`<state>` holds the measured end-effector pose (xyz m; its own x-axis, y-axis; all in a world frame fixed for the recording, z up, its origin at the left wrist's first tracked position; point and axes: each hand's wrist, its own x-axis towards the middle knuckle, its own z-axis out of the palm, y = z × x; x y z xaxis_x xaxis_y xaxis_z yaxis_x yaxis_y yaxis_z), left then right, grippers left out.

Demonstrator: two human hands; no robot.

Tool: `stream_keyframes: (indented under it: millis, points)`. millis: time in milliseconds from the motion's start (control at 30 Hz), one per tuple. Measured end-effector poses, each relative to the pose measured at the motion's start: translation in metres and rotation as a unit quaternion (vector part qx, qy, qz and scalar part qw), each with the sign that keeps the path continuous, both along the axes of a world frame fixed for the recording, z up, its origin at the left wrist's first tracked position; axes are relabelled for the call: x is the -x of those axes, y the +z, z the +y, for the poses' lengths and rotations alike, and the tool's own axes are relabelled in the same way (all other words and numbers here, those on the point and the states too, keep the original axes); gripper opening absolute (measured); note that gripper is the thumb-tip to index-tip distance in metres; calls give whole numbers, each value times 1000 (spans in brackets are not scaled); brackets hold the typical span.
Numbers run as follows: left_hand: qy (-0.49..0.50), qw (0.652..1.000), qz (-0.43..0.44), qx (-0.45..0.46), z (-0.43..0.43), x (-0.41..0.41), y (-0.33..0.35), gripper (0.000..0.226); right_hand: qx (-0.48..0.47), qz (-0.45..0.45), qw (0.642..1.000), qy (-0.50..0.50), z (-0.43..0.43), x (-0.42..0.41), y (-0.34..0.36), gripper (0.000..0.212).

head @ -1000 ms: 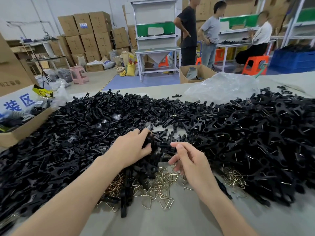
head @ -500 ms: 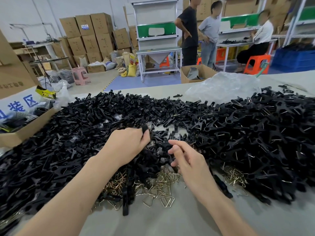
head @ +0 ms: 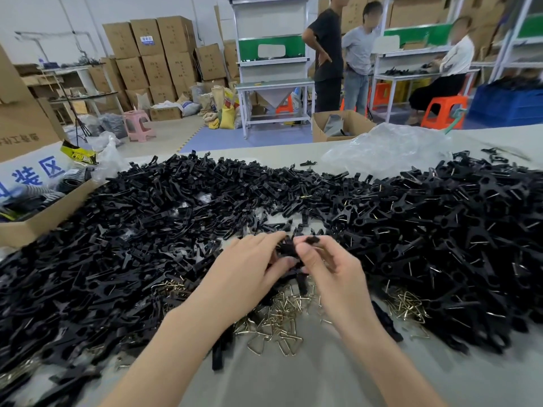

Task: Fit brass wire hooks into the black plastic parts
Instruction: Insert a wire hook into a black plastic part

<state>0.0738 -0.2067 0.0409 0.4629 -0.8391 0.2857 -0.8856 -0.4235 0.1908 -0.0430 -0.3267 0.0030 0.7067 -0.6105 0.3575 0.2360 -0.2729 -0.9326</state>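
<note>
My left hand (head: 249,264) grips a bunch of black plastic parts (head: 286,251) at the middle of the table. My right hand (head: 329,264) pinches one black plastic part (head: 312,240) between thumb and forefinger, right beside the bunch. Loose brass wire hooks (head: 282,324) lie on the grey table just below both hands. A second heap of brass hooks (head: 407,306) lies to the right. Piles of black parts spread to the left (head: 117,245) and to the right (head: 440,230); those on the right carry wire hooks.
A cardboard box (head: 32,221) stands at the table's left edge. A crumpled clear plastic bag (head: 388,148) lies at the far side. Three people stand or sit by workbenches (head: 273,83) beyond the table. Bare grey tabletop (head: 293,377) shows near me.
Both hands have come together at the middle. My right hand, empty before, now pinches a black part. My left hand moved right with its bunch.
</note>
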Motion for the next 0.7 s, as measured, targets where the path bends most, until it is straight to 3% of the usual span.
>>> stream_keyframes:
  millis: [100, 200, 367, 500, 700]
  points:
    - [32, 999, -7, 2, 12, 5, -9, 43, -108, -38, 993, -27, -11, 2, 6, 41]
    - [43, 996, -69, -42, 17, 14, -20, 39, -188, -61, 980, -37, -18, 3, 9, 39]
    - [49, 990, -122, -59, -4, 22, -34, 38, -206, -60, 977, -21, -19, 1, 6, 35]
    - [61, 985, -144, -76, -21, 17, -41, 30, -212, -38, 976, -16, -20, -3, 2, 17]
    - [62, 986, -147, -53, -21, 10, -44, 20, -219, -19, 975, -31, -21, -2, -1, 14]
